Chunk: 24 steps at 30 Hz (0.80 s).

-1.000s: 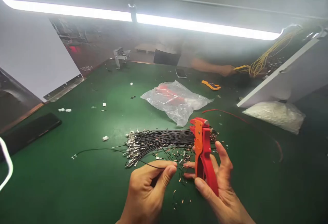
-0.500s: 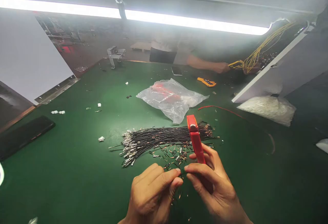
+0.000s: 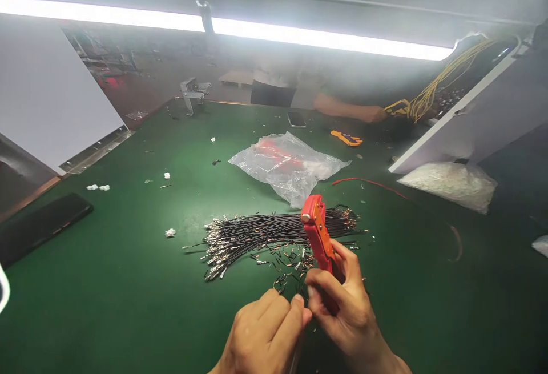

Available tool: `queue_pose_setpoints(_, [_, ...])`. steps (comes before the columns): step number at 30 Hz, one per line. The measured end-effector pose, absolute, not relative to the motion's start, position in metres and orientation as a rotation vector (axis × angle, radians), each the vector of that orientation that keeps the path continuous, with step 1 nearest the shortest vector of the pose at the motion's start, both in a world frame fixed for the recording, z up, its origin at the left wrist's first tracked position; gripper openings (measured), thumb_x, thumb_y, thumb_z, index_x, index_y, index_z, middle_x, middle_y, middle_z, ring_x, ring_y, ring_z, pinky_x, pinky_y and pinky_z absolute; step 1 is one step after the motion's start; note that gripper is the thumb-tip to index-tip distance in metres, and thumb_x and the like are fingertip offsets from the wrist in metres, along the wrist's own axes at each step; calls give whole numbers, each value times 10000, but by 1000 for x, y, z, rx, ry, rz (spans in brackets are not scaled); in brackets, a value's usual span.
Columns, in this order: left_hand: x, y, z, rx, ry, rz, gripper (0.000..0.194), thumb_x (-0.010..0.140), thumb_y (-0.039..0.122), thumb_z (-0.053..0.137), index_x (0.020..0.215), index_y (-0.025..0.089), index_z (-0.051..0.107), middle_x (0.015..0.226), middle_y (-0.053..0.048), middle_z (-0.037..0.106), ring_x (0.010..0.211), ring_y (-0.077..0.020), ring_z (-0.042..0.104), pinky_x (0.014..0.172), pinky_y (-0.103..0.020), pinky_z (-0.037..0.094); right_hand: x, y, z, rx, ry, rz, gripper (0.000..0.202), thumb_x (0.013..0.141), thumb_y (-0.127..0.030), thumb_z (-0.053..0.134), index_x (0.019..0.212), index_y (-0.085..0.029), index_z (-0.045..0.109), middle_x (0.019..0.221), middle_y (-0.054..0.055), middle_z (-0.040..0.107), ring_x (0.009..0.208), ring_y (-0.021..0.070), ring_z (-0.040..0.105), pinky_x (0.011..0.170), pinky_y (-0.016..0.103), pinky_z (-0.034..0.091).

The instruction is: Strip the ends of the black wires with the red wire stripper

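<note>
My right hand point(image 3: 349, 311) is wrapped round a red wire stripper point(image 3: 317, 234), its head pointing up and away and its orange side partly showing. The thumb and forefinger of this hand are pinched together close to my left hand point(image 3: 268, 331). My left hand is closed, thumb against forefinger, and whatever lies between its fingertips is too small to make out. Just beyond both hands lies a bundle of black wires point(image 3: 257, 231) with metal terminals on the left ends and copper showing on the right. Short wire scraps point(image 3: 291, 265) are scattered in front of it.
A clear plastic bag point(image 3: 286, 163) with red contents lies behind the bundle. Farther back are a yellow-orange hand tool point(image 3: 346, 138) and a phone point(image 3: 296, 119). Another person's arm point(image 3: 351, 109) reaches toward yellow wires point(image 3: 436, 88). A filled bag point(image 3: 449, 185) sits at right, a black case point(image 3: 47, 225) at left.
The wire stripper has turned and tilted left, so its orange side now shows. My left hand has shifted slightly right and down, its fingertips closer to my right hand.
</note>
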<state>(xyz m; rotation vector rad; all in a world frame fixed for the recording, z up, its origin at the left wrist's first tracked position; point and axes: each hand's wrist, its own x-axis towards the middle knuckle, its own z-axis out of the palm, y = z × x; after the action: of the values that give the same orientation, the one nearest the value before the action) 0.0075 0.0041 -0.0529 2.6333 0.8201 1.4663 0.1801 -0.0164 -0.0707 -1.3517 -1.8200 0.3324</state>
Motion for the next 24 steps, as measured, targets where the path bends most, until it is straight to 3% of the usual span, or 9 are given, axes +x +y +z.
queue_pose_setpoints(7, [6, -3, -48, 2667, 983, 1605, 190, 950, 27, 504, 840, 117, 630, 473, 34, 551, 382, -98, 454, 378, -249, 317, 193, -5, -73, -1442, -1734, 265, 209, 933, -108, 528, 980, -268, 652, 1363, 96, 355, 1115, 278, 561, 878, 484, 500])
queue_pose_setpoints(9, [2, -2, -50, 2679, 944, 1489, 177, 924, 18, 533, 826, 136, 621, 484, 37, 549, 398, -101, 461, 395, -246, 333, 199, -2, -73, -1456, -1655, 232, 170, 953, -151, 549, 957, -279, 661, 1301, 81, 388, 1110, 279, 542, 919, 512, 461])
queue_pose_setpoints(15, [-5, 5, -61, 2611, 957, 1352, 137, 967, 123, 554, 1072, 106, 640, 585, -2, 617, 488, -137, 506, 448, -252, 369, 200, -1, -69, -1431, -1570, 274, 111, 942, -200, 642, 936, -301, 687, 1262, 54, 421, 1071, 271, 542, 939, 505, 425])
queue_pose_setpoints(18, [-2, 4, -62, 2538, 962, 1387, 135, 961, 108, 560, 1068, 110, 642, 604, -8, 613, 511, -137, 495, 459, -249, 363, 196, -6, -67, -1355, -1579, 362, 237, 960, -142, 604, 1036, -346, 700, 1317, 45, 403, 1053, 238, 546, 902, 470, 456])
queue_pose_setpoints(24, [-2, 3, -57, 2342, 931, 1345, 145, 968, 98, 543, 1050, 145, 652, 598, 1, 573, 533, -139, 488, 465, -245, 350, 185, -16, -73, -1166, -1687, 569, 413, 961, -134, 570, 1234, -428, 667, 1501, 6, 264, 1221, 254, 506, 982, 442, 482])
